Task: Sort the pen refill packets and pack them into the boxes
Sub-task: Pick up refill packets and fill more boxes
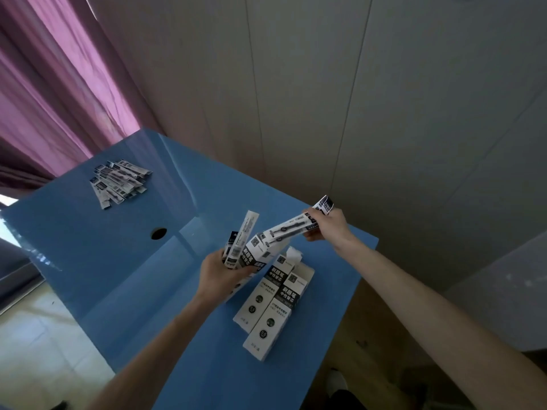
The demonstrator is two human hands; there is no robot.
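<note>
My left hand [220, 269] is curled around a white and black cardboard refill box [251, 257], tilted up off the blue table [124, 261] with its open end pointing away from me, and the same grip pins a narrow clear plastic refill packet [241, 236] against the box, standing nearly upright with its top end poking above my fingers. Over on the other side, my right hand [325, 229] has fingers and thumb pinched around the far end of another long clear refill packet with a dark pen refill inside [288, 229]; its near end sits right at the mouth of the held box, though I cannot tell whether it is inside. A bit of printed label sticks out past my right fingers. Just below the held box, two more white and black refill boxes [273, 303] lie flat side by side on the table, touching along their long edges, with their far-end flaps open. Well apart from all this, at the far left of the table, a loose fanned pile of refill packets [118, 184] rests on the blue surface. A dark round hole [159, 233] sits in the tabletop between that pile and my hands. A purple curtain [53, 93] hangs behind the table on the left, pale wall panels [325, 99] to the right
</note>
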